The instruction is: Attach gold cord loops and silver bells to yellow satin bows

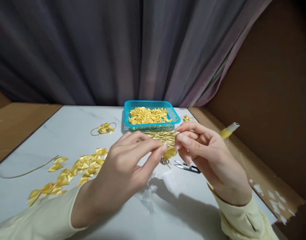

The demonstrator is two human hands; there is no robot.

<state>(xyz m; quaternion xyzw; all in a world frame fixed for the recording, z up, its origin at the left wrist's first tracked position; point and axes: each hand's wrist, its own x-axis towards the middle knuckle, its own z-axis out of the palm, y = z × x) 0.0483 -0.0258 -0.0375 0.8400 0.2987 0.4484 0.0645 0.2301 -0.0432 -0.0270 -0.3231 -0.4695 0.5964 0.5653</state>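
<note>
Checking the grip, we found the left hand [127,160] and right hand [205,150] both pinched on a yellow bow [170,153]; a steady, centred fingertip hold seemed advisable.

No readable txt, labels, brands or nos. anywhere in view. Teal basket [153,125] at 12 o'clock: plain mesh, no print. Yellow tube [229,130] at 2 o'clock (white cap) is too small & blurred to tell any lettering. Same w/ the snips [188,167] just right of centre.
</note>
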